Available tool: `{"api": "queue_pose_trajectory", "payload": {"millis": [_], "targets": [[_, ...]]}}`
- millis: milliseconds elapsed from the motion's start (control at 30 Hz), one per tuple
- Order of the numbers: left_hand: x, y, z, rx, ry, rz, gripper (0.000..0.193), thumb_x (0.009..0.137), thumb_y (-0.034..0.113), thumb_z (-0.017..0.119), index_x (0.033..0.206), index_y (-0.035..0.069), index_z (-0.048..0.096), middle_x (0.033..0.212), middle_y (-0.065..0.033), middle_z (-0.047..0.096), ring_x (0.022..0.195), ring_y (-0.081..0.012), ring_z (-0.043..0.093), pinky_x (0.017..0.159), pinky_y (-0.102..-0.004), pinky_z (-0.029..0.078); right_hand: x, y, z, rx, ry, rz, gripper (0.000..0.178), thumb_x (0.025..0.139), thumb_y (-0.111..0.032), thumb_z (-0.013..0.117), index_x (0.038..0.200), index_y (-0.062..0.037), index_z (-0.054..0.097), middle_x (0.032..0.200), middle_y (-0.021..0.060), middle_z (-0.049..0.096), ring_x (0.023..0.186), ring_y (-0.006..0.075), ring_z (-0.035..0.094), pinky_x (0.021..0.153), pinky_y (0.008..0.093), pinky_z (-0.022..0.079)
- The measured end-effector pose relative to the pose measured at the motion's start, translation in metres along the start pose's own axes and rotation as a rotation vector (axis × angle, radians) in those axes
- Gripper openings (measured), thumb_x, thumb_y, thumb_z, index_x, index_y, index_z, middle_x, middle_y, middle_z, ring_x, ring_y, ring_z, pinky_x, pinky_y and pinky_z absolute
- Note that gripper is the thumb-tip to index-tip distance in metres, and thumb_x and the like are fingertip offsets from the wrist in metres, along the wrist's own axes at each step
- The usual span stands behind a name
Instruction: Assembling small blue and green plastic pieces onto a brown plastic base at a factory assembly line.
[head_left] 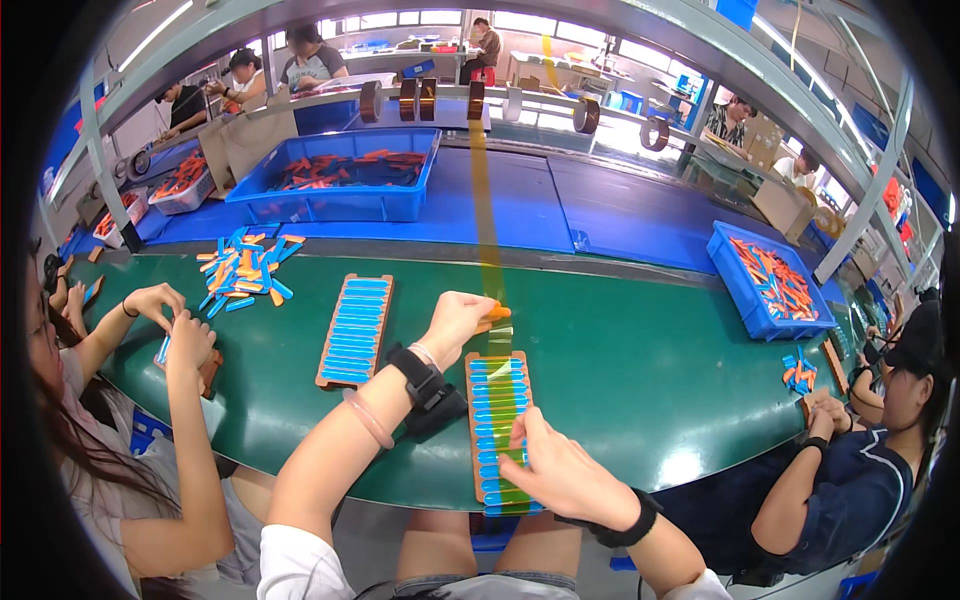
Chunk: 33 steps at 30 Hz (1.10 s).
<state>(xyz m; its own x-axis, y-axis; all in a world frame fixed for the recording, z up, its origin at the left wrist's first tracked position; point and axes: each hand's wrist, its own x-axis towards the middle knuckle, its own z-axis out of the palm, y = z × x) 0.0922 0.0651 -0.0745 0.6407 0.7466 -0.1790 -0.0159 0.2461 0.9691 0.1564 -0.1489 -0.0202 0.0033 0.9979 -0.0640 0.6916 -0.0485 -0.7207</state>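
Note:
Near the middle of the green table, my left hand [458, 328] is closed round a small orange piece [495, 316] whose exact kind I cannot make out. It is beside the amber see-through tape [487, 210], which hangs down from a roll. Below it lies a brown slotted tray [472, 400] with a column of blue strips [484, 428], and a length of the amber tape covers part of them. My right hand [560, 465] rests over the tray's right edge, thumb and forefinger apart, fingertips at the tape. Its other fingers are curled and partly hidden.
Left of my arm lies another tray [355, 330] of blue strips. Beyond it are a pile of blue and orange pieces [245, 268] and a blue bin [330, 205]. Another blue bin [765, 285] stands right. People work on both sides; tape rolls [427, 100] hang from a rail.

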Motion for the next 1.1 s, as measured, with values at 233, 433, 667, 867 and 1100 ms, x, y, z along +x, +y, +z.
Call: {"api": "queue_pose_trajectory", "payload": {"millis": [233,433,667,867,1100], "targets": [[-0.005,-0.019,0.000,0.167,0.155,0.208,0.020,0.086,0.010,0.049,0.092,-0.007,0.057,0.089,-0.0116,0.064,0.081,-0.0120,0.059,0.073,-0.0233,0.046,0.066,0.013,-0.003,-0.100,0.073,0.039,0.030,0.079,-0.018,0.051,0.094,0.0026,0.035,0.089,0.0233,0.052,0.061,0.0286,0.062,0.059,0.0359,0.048],[-0.021,-0.018,0.015,0.294,0.231,0.205,0.021,0.080,0.010,0.055,0.090,-0.009,0.058,0.084,-0.0150,0.064,0.077,-0.0154,0.062,0.067,-0.0254,0.047,0.126,0.019,-0.017,-0.188,0.239,0.096,0.032,0.078,-0.020,0.051,0.090,0.0071,0.039,0.087,0.0270,0.054,0.077,0.0361,0.059,0.066,0.0384,0.048],[-0.025,-0.004,0.019,0.699,0.083,0.289,0.038,0.084,0.024,0.049,0.102,-0.010,0.054,0.108,-0.0274,0.053,0.108,-0.0308,0.049,0.087,-0.0371,0.039,0.120,0.024,-0.028,-0.136,0.269,0.122,0.032,0.078,-0.021,0.052,0.090,0.0057,0.040,0.090,0.0254,0.053,0.084,0.0378,0.056,0.072,0.0400,0.045],[-0.025,0.003,0.015,0.990,0.234,0.027,0.057,0.082,0.044,0.047,0.107,-0.006,0.053,0.127,-0.0353,0.027,0.125,-0.0441,0.013,0.099,-0.0482,0.021,0.073,0.057,-0.045,-0.270,0.250,0.105,0.043,0.077,-0.019,0.054,0.109,0.0043,0.037,0.111,0.0257,0.040,0.096,0.0415,0.049,0.081,0.0424,0.042],[-0.109,0.086,-0.002,-0.523,-0.266,0.007,0.038,0.089,0.029,0.042,0.110,-0.002,0.045,0.106,-0.0144,0.054,0.095,-0.0214,0.055,0.081,-0.0351,0.045,0.060,0.062,-0.008,-0.338,0.251,-0.037,0.058,0.079,-0.035,0.056,0.116,0.0058,0.037,0.116,0.0272,0.035,0.099,0.0423,0.043,0.081,0.0455,0.041]]}}
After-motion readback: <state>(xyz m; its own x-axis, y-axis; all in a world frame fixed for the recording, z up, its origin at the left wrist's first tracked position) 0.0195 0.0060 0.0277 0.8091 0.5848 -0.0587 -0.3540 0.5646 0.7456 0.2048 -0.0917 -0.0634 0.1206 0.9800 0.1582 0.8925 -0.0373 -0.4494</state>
